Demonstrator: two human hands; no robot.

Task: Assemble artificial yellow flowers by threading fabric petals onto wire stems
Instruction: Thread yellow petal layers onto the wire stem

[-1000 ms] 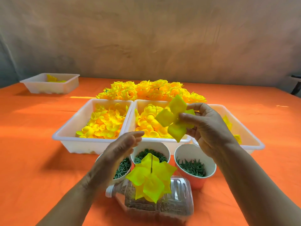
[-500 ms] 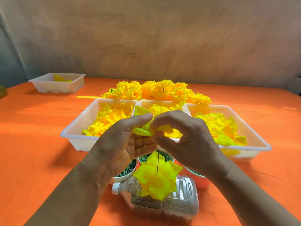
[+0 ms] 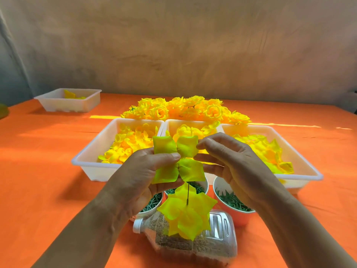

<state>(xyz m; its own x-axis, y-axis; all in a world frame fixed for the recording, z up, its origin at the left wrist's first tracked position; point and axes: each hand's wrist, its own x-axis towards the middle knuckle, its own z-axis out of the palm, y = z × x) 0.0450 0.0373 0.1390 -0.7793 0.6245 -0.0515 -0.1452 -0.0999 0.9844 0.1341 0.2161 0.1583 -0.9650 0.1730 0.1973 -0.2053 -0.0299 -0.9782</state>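
Note:
A four-lobed yellow fabric petal (image 3: 191,169) is spread flat between my hands above the cups. My left hand (image 3: 146,176) pinches its centre with thumb on top. My right hand (image 3: 231,161) holds its right edge with curled fingertips. Below it a thin wire stem (image 3: 187,194) stands upright, poking through a partly built yellow flower (image 3: 186,215). That flower sits above a clear plastic bottle (image 3: 195,242) lying on its side and filled with brown grains. The wire's top sits just under the held petal.
Three white trays (image 3: 90,161) of yellow petals stand side by side behind my hands, with a heap of finished yellow flowers (image 3: 183,109) beyond. Cups of green parts (image 3: 233,202) stand near the bottle. Another white tray (image 3: 67,102) sits far left on the orange table.
My right hand brought the petal from the tray area to my left hand. Both hands then unfolded it flat and lowered it over the wire.

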